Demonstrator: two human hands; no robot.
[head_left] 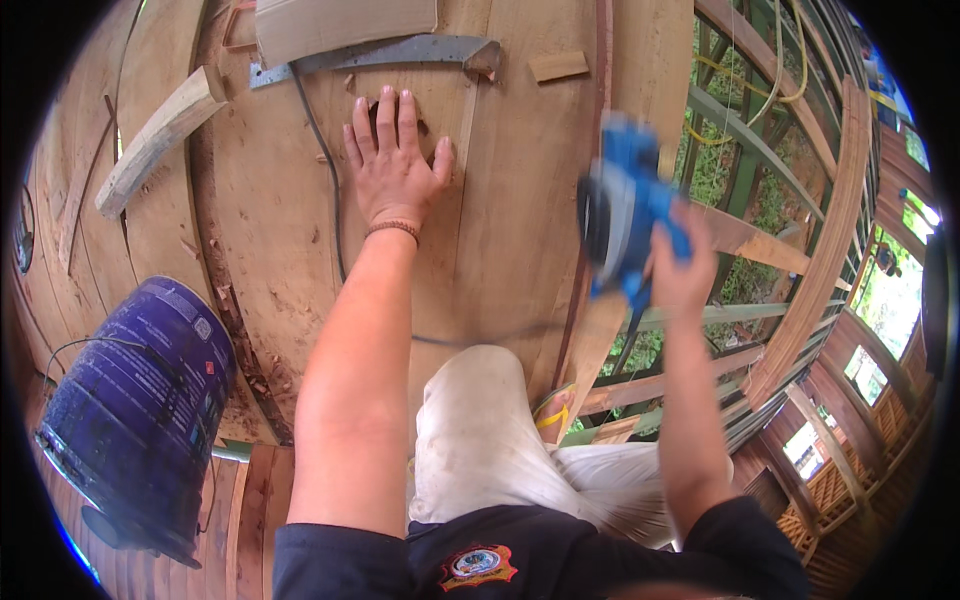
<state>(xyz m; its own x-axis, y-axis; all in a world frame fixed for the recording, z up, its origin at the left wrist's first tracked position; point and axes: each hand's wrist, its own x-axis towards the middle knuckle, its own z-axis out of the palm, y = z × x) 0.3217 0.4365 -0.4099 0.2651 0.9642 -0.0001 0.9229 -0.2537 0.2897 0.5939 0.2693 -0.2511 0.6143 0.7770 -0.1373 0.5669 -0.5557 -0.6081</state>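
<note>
My left hand (397, 165) lies flat on the wooden planks (430, 270), fingers spread, holding nothing. A dark hole or mark in the wood shows partly under its fingers. In my right hand (683, 265) is a blue electric hand planer (625, 205), gripped by its handle and blurred by motion. The planer is tilted on its side near the right edge of the planks; whether it touches wood I cannot tell. A dark power cord (330, 160) runs over the boards past my left forearm.
Beyond my left hand lie a metal framing square (380, 54) and a cardboard piece (345, 18). A wood block (558, 67) sits farther right. To the left are a curved timber (165, 135) and a tipped purple bucket (150, 390). Open framing (750, 150) drops away at right.
</note>
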